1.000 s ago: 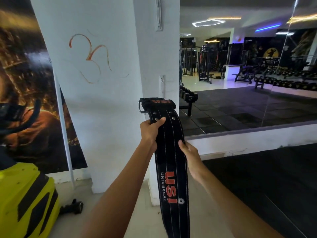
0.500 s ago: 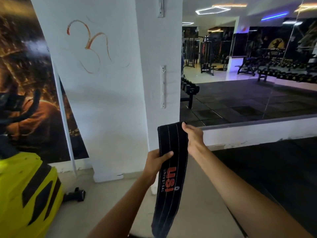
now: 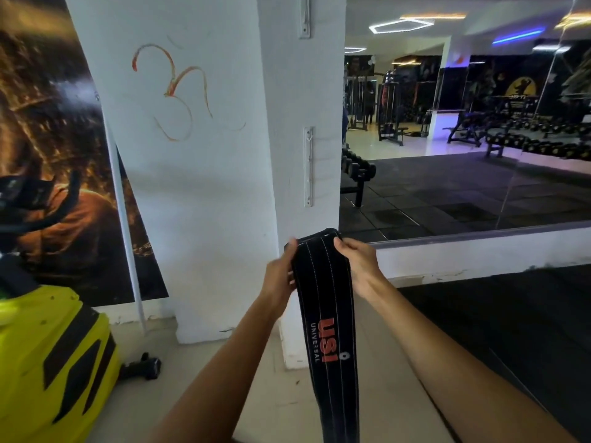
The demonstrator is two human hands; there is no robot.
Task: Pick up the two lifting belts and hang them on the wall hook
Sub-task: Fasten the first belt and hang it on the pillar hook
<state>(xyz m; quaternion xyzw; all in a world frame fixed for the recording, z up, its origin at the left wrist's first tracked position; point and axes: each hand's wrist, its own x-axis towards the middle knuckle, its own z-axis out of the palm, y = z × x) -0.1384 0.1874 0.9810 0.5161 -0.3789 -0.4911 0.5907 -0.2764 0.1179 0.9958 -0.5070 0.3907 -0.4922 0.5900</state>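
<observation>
Two bare forearms reach forward from the bottom of the view. The left hand (image 3: 279, 272) grips the left edge of a black lifting belt (image 3: 329, 318) near its top, fingers curled around the edge. The right hand (image 3: 359, 266) pinches the right edge at the same height, thumb on the front face. Both hands are closed on the belt and hold it upright in the air, in front of a white pillar (image 3: 224, 174). The belt's top end looks folded over between the hands, and its length hangs down out of the bottom of the view. White stitching lines run along it, and red letters reading "USI" with white "UNIVERSAL" sit on its lower part. Only one belt can be made out.

On the pillar's right face, above the hands, a narrow white hook rail (image 3: 308, 166) is fixed vertically; a second rail (image 3: 304, 16) sits higher up. An orange hand-drawn symbol (image 3: 179, 91) marks the pillar's left face. Left of the pillar leans a dark poster (image 3: 54, 148) with orange glow. A yellow and black machine (image 3: 48, 362) fills the lower left corner, with a small black dumbbell (image 3: 144, 367) on the pale tiled floor (image 3: 271, 398) beside it.

To the right, a large wall mirror (image 3: 463, 139) above a white ledge reflects a gym: dumbbell racks, benches, cable machines, dark rubber flooring and ceiling lights. Black matting (image 3: 511, 330) covers the floor at lower right.
</observation>
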